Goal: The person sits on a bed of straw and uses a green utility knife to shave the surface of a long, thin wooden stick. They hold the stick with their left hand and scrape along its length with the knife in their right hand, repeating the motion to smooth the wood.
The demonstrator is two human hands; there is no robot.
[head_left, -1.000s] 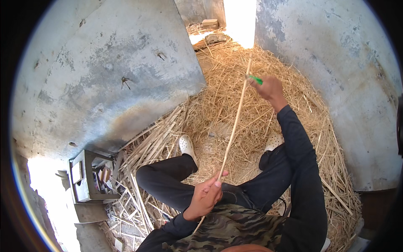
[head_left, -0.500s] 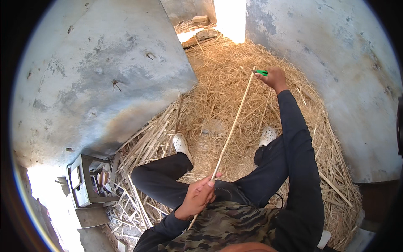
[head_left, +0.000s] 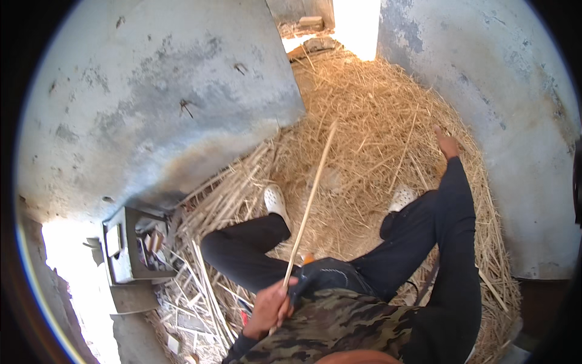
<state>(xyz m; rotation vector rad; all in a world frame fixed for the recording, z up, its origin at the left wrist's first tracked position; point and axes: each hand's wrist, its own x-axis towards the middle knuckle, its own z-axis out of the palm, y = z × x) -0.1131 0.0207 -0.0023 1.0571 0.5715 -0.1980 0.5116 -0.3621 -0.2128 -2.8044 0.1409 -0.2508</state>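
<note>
Stick (head_left: pixel 311 200), long axis running away, rightward; left fingers (head_left: pixel 281 302) wrapped round it; right fingers (head_left: pixel 441 134), cannot tell

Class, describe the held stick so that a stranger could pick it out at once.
Start at the broad straw heap between the grey walls, then move down the picture to the left grip beside the camouflage shirt. Slanting up and right from it is a long, pale, nearly straight stick. Unlike the loose stalks strewn around, it is held in that grip.
</note>
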